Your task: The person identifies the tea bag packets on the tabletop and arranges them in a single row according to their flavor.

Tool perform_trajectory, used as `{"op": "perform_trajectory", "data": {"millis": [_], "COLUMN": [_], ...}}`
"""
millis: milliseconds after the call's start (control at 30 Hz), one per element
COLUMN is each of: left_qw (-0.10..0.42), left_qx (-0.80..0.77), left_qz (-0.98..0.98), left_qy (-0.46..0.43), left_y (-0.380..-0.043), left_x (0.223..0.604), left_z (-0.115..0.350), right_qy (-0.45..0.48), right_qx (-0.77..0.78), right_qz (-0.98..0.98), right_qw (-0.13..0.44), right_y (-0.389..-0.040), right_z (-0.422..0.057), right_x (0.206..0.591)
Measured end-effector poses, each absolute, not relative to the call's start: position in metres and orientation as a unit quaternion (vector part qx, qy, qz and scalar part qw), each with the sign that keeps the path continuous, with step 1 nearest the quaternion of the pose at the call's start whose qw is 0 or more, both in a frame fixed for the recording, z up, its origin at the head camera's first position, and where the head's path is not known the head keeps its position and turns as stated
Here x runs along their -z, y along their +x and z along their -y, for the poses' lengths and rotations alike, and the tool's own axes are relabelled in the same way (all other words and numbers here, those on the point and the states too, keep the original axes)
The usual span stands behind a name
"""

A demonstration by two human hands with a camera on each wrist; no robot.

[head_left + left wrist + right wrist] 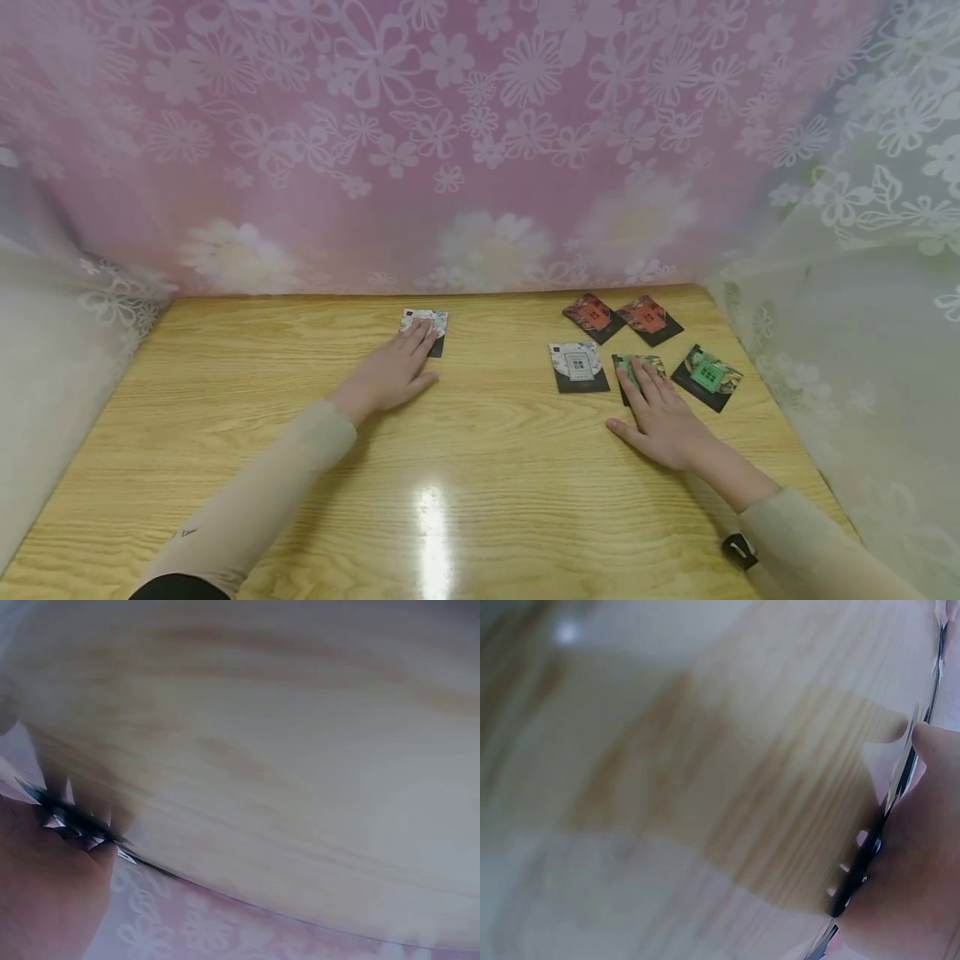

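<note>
Toward the far edge of the wooden table (487,450), left of the main group, lies a small squarish white packet (441,324) with a bluish floral print, a tiny black mark in its top left corner and a black lower part. The left hand (393,367) rests on it, palm down, fingers extended and thumb held away to the side, so the middle of the design is mostly covered.

Well to the right, the right hand (663,425) lies on a green packet (657,362) with its fingers stretched and slightly spread, thumb out over the bare wood; only the packet's patterned upper part and a dark left edge show. Just left of that sits a matching pale packet (580,367), fully visible: a framed light label with dark characters, blue-grey flowers around it, and a curved black band along the bottom. On the other side, a tilted green-labelled packet (708,377) shows leafy green and yellowish printing above a black section. Behind these, two dark red packets, one on the left (593,317) and one on the right (650,320), lie askew side by side, each with a bright red square label and a black lower part. Pink flowered cloth (480,125) hangs behind the table.
</note>
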State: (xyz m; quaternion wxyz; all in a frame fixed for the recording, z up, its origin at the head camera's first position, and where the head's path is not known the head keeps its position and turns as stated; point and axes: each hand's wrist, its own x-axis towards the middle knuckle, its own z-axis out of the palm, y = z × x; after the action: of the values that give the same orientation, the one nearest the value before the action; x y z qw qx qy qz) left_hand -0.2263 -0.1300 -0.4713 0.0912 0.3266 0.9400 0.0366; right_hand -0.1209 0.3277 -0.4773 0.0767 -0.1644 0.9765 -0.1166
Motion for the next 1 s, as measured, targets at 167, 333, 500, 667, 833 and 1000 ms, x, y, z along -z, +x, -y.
{"op": "perform_trajectory", "data": {"millis": [167, 333, 500, 667, 833, 1000], "left_qw": [0.081, 0.066, 0.057, 0.054, 0.06, 0.06], "left_qx": [-0.049, -0.044, -0.05, -0.062, -0.055, -0.053], "left_qz": [-0.946, -0.953, -0.956, -0.959, -0.962, -0.963], "left_qy": [0.31, 0.293, 0.283, 0.27, 0.262, 0.258], "left_y": [-0.222, -0.219, -0.213, -0.205, -0.197, -0.192], "left_x": [0.472, 0.476, 0.48, 0.48, 0.476, 0.475], "left_z": [0.154, 0.182, 0.21, 0.235, 0.254, 0.268], "right_qy": [-0.168, -0.161, -0.155, -0.157, -0.16, -0.164], "right_qx": [0.119, 0.113, 0.106, 0.105, 0.114, 0.112], "right_qz": [-0.976, -0.977, -0.977, -0.978, -0.977, -0.977], "right_qw": [0.068, 0.079, 0.1, 0.094, 0.078, 0.073], "right_y": [-0.122, -0.125, -0.127, -0.127, -0.123, -0.119], "right_z": [-0.33, -0.333, -0.334, -0.334, -0.33, -0.324], "right_x": [0.48, 0.486, 0.487, 0.488, 0.483, 0.472]}}
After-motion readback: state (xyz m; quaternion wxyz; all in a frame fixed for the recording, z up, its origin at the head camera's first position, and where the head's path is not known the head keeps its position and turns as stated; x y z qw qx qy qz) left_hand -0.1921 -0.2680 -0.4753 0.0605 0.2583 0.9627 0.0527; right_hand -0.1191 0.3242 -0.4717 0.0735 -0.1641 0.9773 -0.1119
